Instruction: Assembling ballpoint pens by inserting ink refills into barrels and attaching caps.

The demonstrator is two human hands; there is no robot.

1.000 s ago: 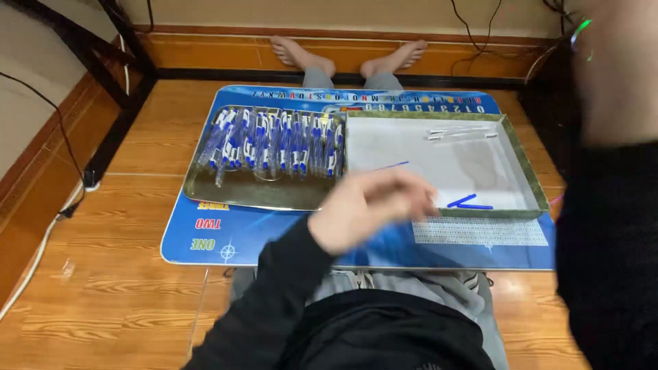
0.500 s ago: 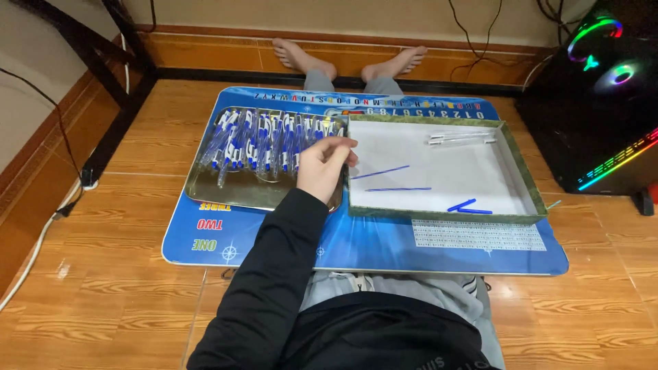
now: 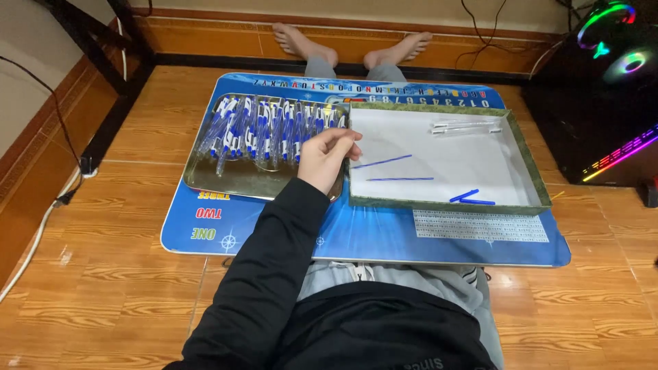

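- The left hand [image 3: 327,159] hovers over the right end of the metal tray [image 3: 205,179], right at the edge where the tray meets the box.
- Its fingers [image 3: 346,140] curl loosely toward the thumb. I cannot tell if they pinch anything, because the fingertips hide it.
- The right hand is not in the picture.
- The tray is full of pens [image 3: 264,127], blue and white, lying side by side. They lie flat in a row, so one is easy to pick.
- The tray sits at about 10 o'clock on the little blue bench [image 3: 384,236].
- The white box [image 3: 528,171] with a green rim sits at 2 o'clock, touching the tray.
- Inside the box lie thin blue pen refills [image 3: 401,179] near the middle, clear pen tubes [image 3: 466,127] at the far side, and small blue caps [image 3: 471,199] near the front. Each kind has its own spot, so the parts stay sorted.
- The person's bare feet [image 3: 353,48] poke out at 12 o'clock.
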